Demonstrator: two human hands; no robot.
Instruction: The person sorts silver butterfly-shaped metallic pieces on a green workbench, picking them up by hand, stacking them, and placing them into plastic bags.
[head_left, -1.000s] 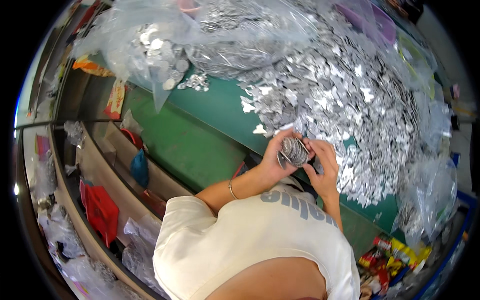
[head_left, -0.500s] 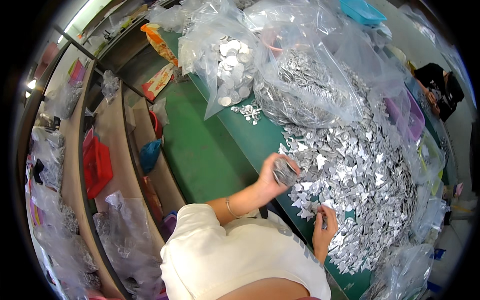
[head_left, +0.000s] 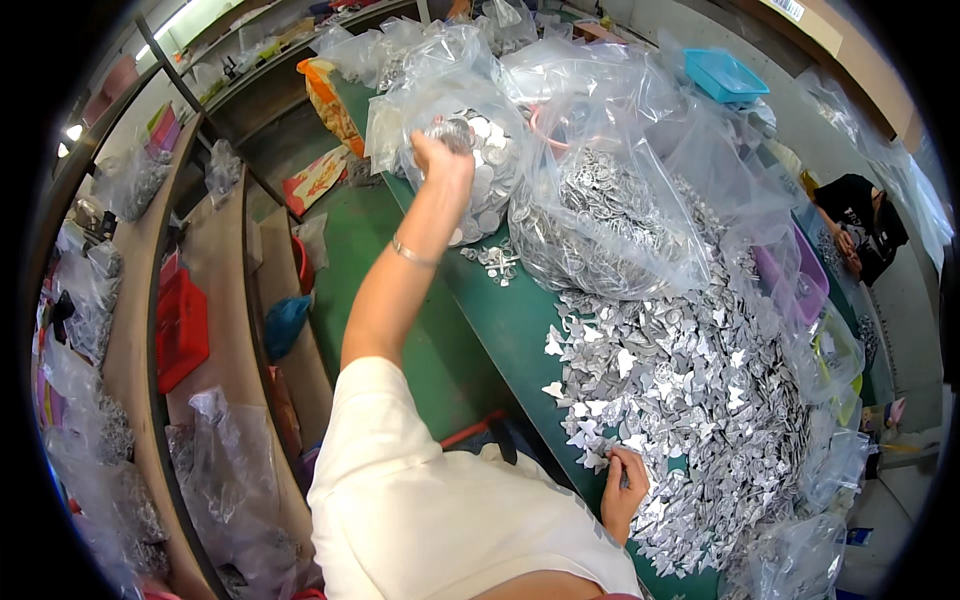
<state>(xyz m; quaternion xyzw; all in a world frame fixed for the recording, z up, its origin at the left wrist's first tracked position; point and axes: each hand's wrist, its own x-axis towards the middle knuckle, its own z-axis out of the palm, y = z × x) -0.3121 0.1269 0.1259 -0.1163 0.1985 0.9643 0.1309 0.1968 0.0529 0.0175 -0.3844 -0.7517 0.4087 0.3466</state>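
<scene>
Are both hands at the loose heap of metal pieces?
No, only the right hand is at the heap; the left hand is at the bagged round discs.

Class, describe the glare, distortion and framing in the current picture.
Head view: bright highlights on the pile of silvery metal pieces and the large clear bag; head view: shelf board edges bow at left; head view: black corners surround the fisheye image.

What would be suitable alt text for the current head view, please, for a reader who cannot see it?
A bare left hand holds a bunch of silvery pieces at a clear bag of silvery discs. The right hand is at the edge of a large heap of flat silvery cutouts on a green table.
</scene>
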